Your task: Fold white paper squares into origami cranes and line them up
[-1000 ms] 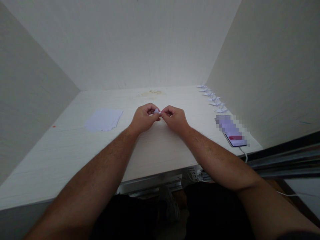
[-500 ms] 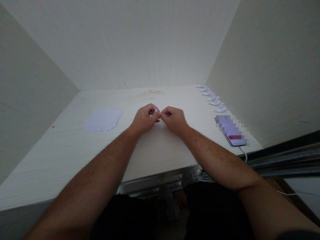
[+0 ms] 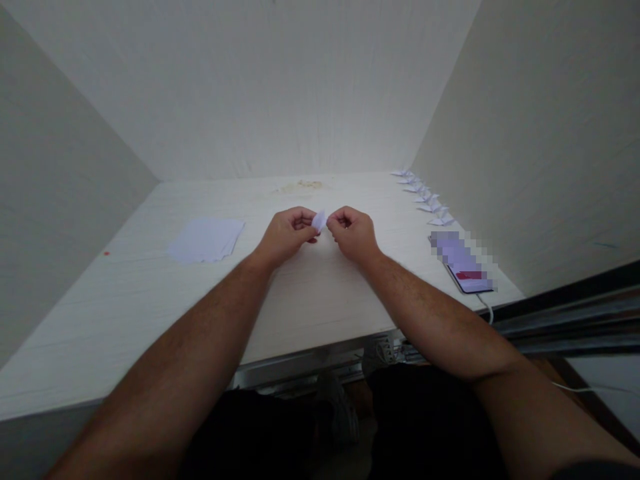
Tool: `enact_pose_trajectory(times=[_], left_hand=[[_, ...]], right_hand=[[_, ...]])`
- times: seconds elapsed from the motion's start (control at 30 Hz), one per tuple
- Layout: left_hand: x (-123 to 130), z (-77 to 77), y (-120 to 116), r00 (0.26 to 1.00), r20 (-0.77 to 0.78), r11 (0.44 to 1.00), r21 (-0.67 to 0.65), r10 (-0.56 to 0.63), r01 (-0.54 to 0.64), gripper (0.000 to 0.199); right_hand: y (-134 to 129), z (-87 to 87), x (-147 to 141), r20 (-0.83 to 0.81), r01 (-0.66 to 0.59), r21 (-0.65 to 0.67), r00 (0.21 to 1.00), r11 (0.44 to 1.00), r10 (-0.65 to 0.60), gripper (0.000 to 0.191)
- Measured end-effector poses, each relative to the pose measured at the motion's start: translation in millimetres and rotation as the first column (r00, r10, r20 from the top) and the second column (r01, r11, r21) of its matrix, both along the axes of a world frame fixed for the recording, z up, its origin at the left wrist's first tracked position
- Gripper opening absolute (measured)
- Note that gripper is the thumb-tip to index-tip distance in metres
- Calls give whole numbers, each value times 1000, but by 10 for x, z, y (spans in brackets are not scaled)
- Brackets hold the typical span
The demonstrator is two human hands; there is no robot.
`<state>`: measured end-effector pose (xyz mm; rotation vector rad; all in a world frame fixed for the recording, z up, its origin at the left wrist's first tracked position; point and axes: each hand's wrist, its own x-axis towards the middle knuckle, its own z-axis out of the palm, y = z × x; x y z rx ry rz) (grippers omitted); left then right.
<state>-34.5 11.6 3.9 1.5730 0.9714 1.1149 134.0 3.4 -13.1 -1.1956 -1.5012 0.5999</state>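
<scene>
A small folded piece of white paper (image 3: 319, 221) is held above the middle of the table between my two hands. My left hand (image 3: 294, 231) pinches its left side between thumb and fingers. At its right tip, the thumb and forefinger of my right hand (image 3: 351, 231) are closed on the paper. The finer folds are too small to make out. To the left of my hands lies a loose stack of white paper sheets (image 3: 207, 240).
Several folded paper cranes (image 3: 426, 200) stand in a row along the right wall. Nearer me lies a phone (image 3: 463, 263) with a white cable (image 3: 487, 310) running off the table edge. Walls enclose the white table (image 3: 150, 307) at the back and both sides.
My right hand has shifted slightly right and away from the left. More of the folded paper now shows between the fingers.
</scene>
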Motion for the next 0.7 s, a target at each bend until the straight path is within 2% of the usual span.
enact_pose_trajectory(times=[0.2,0.4,0.7], left_hand=[[-17,7,8,999,-16,999,3,45,-45,23],[-1,2,11,994,-53,995,28,95,-93,23],[0,18,-5,997,-47,996,63,69,-66,24]], right_hand=[[5,-22,-4,-29,-57,0,998,998,57,18],[-19,-16,-12,9,-88,-15,996,996,88,18],[-37,11,-22,-12,-116,-30,993,993,116,18]])
